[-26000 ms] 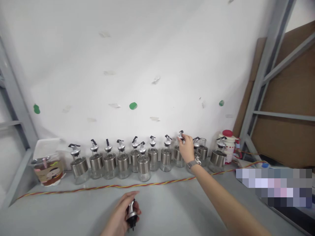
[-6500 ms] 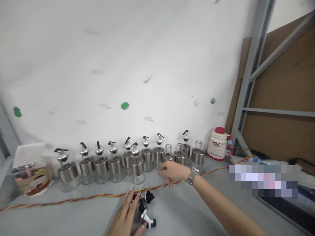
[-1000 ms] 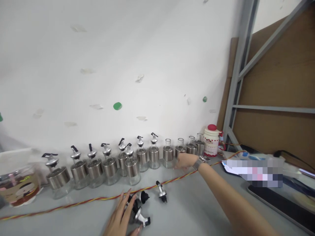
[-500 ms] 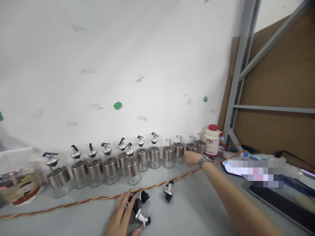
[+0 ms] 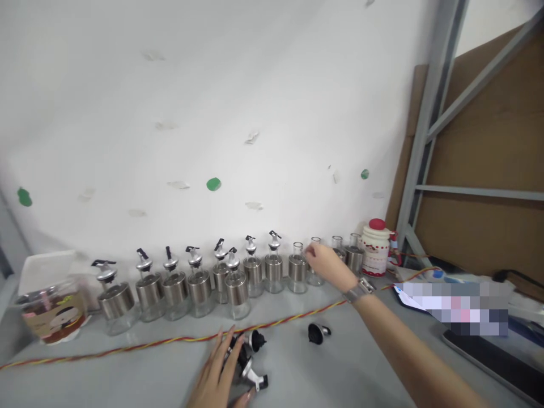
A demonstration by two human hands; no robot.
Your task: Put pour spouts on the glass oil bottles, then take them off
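My left hand [image 5: 219, 368] rests low at the front, its fingers curved over several pourer stoppers with black plugs and silver spouts. One stopper [image 5: 253, 378] pokes out by the thumb, another [image 5: 256, 340] beyond the fingertips. My right hand [image 5: 329, 266], wearing a watch, reaches into the row of glass bottles with steel sleeves. Its fingers are curled together beside the neck of an uncapped bottle [image 5: 298, 266]; what they hold, if anything, is hidden. A second uncapped bottle [image 5: 315, 276] is partly behind this hand. A loose stopper [image 5: 318, 333] lies on the table between my hands.
Capped bottles [image 5: 174, 292] line the wall to the left. Two more uncapped bottles [image 5: 354, 258] and a cream jar with a red lid [image 5: 375, 249] stand at right. A red-yellow twisted cord [image 5: 170, 340] crosses the table [image 5: 140, 379]. Phones [image 5: 484, 362] lie at right.
My right hand has moved left along the row, with its fingers now by a bottle neck. The loose stopper has turned over and shifted right. My left hand stays over its stoppers.
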